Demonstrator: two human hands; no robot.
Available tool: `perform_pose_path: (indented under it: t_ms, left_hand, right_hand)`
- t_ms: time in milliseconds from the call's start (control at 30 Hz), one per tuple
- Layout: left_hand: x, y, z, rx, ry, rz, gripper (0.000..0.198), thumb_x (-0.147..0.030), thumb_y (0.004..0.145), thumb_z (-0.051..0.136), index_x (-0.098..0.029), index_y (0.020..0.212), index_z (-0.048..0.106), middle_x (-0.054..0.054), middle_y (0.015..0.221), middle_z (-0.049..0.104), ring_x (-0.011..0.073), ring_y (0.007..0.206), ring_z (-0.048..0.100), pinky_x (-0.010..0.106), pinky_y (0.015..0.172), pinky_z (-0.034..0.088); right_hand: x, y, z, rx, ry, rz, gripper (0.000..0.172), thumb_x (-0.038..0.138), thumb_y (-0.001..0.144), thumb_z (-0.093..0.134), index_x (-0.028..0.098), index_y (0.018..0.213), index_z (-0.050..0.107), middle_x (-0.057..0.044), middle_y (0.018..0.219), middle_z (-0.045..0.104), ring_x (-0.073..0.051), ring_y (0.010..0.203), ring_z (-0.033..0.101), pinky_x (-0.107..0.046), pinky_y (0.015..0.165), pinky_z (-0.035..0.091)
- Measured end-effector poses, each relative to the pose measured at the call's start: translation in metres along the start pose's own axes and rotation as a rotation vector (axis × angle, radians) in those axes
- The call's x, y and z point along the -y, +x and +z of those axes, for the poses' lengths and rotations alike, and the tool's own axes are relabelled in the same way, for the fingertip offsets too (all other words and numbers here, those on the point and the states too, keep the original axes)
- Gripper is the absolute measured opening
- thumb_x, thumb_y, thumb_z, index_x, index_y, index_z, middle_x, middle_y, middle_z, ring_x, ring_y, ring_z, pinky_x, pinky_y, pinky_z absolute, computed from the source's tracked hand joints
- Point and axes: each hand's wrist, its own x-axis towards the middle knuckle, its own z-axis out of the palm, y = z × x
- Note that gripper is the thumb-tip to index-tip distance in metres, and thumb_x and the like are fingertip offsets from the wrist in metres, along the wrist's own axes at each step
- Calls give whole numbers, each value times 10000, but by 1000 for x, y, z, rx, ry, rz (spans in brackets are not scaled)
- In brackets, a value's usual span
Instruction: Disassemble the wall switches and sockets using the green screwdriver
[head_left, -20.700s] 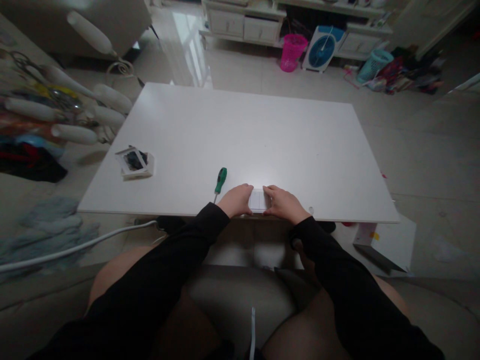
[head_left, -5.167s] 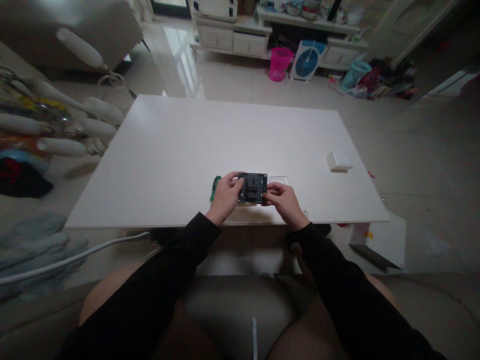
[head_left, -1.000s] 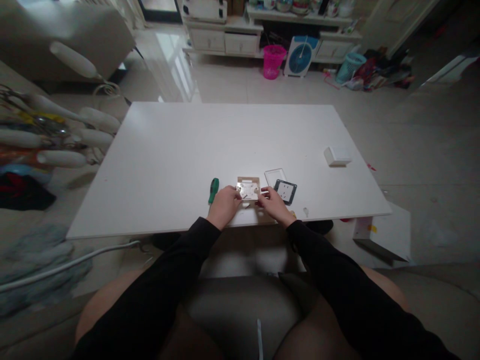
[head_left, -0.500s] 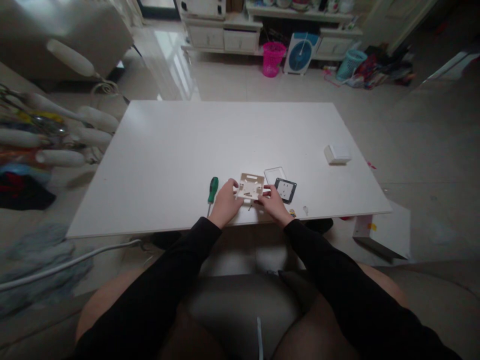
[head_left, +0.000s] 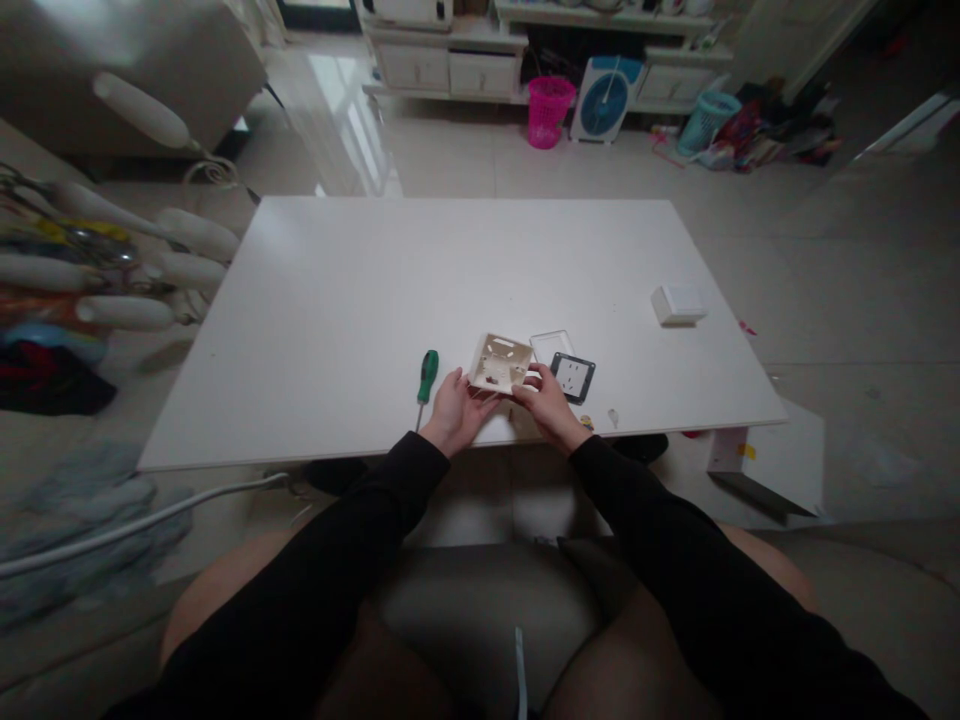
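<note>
Between my hands is a cream socket back box [head_left: 502, 363], tilted with its hollow side toward me; small dark bits lie inside it. My left hand [head_left: 459, 412] supports its lower left, fingers reaching underneath. My right hand [head_left: 550, 402] grips the lower right corner. Close to the right fingers, a socket faceplate with a dark frame [head_left: 573, 378] rests on the table, overlapping or touching a clear cover frame [head_left: 553, 346]. A screwdriver with a green handle [head_left: 427, 377] lies left of my left hand.
The white table [head_left: 360, 290] ends just under my wrists. A white box [head_left: 678, 304] stands at its right side. Near the front edge lie a small yellowish bit [head_left: 587, 423] and a small clear piece [head_left: 613, 418]. A pink basket [head_left: 550, 112] and a fan [head_left: 604, 100] stand beyond.
The back box has been raised and tilted, so more of its inside shows. My left hand has turned and slid under it; my right hand keeps its hold.
</note>
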Motion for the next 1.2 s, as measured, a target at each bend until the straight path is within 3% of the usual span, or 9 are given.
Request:
perform_pose_path:
  t_ms: [300,567,667,800,967,1067,1200]
  left_hand:
    - [0,3,2,-88,-152,-45,328,-337,1053,344,-182,1017,631,93,976,746,159,908,728,333,969,611]
    - [5,8,1,-142,-5,-11,146,-38,914,523,-136,918,631,60,836,727,89,726,699,244,879,582]
    - [9,8,1,-97,260,31,175,8,911,514,-137,951,604,51,801,729,97,646,696,273,810,590]
    - [17,4,0,-32,727,179,72,-102,964,552,-173,970,566,58,811,737,157,627,708,323,710,587]
    - [22,3,0,57,1265,390,98,-128,923,623,-173,864,688,71,812,754,214,823,731,349,856,559]
    - [23,7,3,86,1444,487,103,-145,885,676,-172,862,772,102,936,789,244,950,727,357,929,534]
    - [30,14,8,107,1495,477,113,-172,869,700,-159,895,809,118,935,795,258,929,728,359,904,536]
  right_hand:
    - [5,-3,1,-3,42,-11,489,217,667,772,254,1090,530,11,948,685,-180,943,718,-412,932,620]
    - [7,2,0,-26,106,-17,494,213,678,814,268,1072,521,36,924,695,-167,854,751,-440,957,644]
    - [11,3,-3,-65,113,-35,502,228,692,831,265,1076,510,31,924,670,-163,810,748,-438,939,652]
    - [17,4,-6,-111,115,-67,489,245,709,832,257,1070,504,25,925,643,-158,776,742,-426,913,655]
    - [26,2,-6,-140,123,-83,475,232,718,822,261,1059,493,26,925,643,-148,773,735,-406,912,656]
    - [31,1,-5,-149,147,-80,441,208,738,789,263,1060,493,32,919,652,-142,768,733,-407,926,660]
    - [36,0,-4,-151,172,-78,421,181,738,783,256,1042,502,37,902,648,-139,769,732,-400,919,667]
